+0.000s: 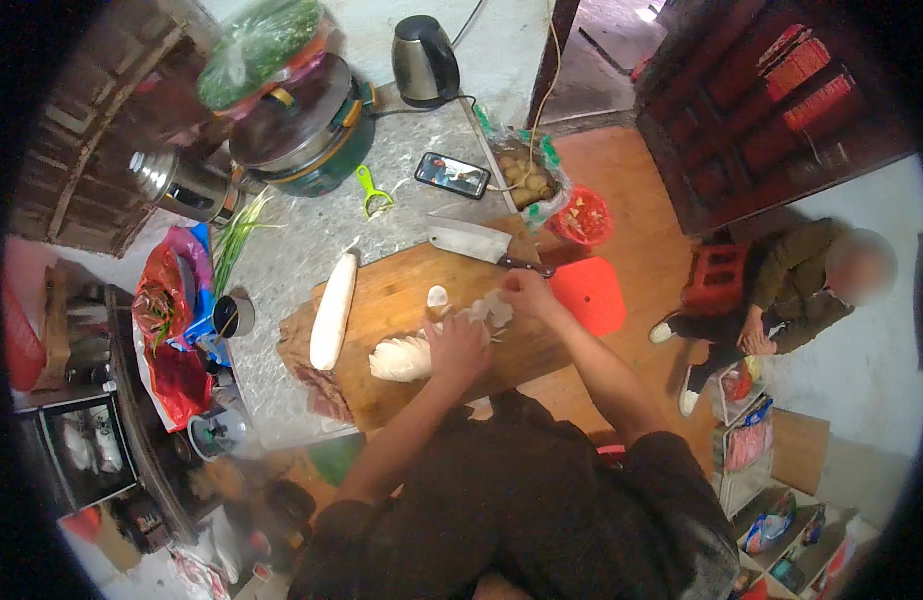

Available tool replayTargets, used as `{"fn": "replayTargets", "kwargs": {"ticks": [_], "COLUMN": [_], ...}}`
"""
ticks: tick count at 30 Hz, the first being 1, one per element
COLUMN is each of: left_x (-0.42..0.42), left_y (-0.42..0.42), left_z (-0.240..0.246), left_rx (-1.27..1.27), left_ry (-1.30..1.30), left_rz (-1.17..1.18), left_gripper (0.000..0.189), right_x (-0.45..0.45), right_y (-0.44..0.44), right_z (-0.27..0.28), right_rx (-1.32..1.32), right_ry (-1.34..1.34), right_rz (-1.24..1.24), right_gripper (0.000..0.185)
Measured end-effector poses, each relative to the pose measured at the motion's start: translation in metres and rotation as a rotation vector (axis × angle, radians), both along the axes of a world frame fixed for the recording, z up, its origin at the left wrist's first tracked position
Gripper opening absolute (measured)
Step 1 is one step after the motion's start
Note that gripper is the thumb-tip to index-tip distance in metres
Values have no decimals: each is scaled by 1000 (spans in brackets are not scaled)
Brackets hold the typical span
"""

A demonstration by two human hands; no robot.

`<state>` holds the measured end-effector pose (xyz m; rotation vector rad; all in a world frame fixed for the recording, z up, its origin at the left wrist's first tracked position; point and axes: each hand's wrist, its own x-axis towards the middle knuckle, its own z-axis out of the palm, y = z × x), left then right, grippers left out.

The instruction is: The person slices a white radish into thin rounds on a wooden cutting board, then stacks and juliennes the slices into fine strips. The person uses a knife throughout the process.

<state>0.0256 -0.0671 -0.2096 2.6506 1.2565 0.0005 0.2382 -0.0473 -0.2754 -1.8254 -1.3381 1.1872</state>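
A wooden cutting board [394, 274] lies on the counter in front of me. My left hand [460, 351] rests palm down with fingers spread on sliced white radish, beside a fanned stack of slices [398, 360]. Several thin loose slices [496, 309] lie between my hands, and a single round slice [437, 295] sits apart. Just right of the loose slices is my right hand [527, 294], its fingers curled; whether they pinch a slice is unclear. Above it a cleaver [469, 238] lies flat, its dark handle towards the right. A whole peeled radish [334, 311] lies along the board's left side.
Behind the board are a green peeler [371, 196], a phone [452, 176] on a cable, a kettle [424, 64] and a lidded electric pot [304, 142]. Scallions [236, 240] and a cup [234, 316] stand left. At right are a red stool [593, 296], a red basket [581, 215] and a seated person [791, 300].
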Motion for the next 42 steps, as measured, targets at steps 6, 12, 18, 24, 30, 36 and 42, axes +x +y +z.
{"fn": "replayTargets", "kwargs": {"ticks": [6, 12, 18, 24, 30, 36, 42], "left_x": [3, 10, -3, 0, 1, -5, -8], "left_y": [7, 12, 14, 10, 10, 7, 4], "left_z": [-8, -18, -5, -12, -6, -16, -25], "left_rx": [130, -31, -170, 10, -91, -49, 11], "left_ry": [-147, 31, -11, -213, -4, 25, -103], "left_rz": [-2, 9, -121, -60, -157, -132, -130], "left_gripper": [56, 59, 59, 66, 50, 51, 58], "right_x": [4, -3, -24, -50, -48, -56, -87], "right_y": [-32, -39, -39, -28, 3, 24, 63], "right_z": [0, -6, -2, 0, 4, 19, 1], "right_rx": [-154, -137, 49, 40, 65, 13, 185], "right_ry": [142, -34, -102, 137, -479, -440, -337], "right_rz": [-79, -81, -19, 151, 246, 404, 415], "right_gripper": [24, 24, 20, 19, 16, 20, 23]}}
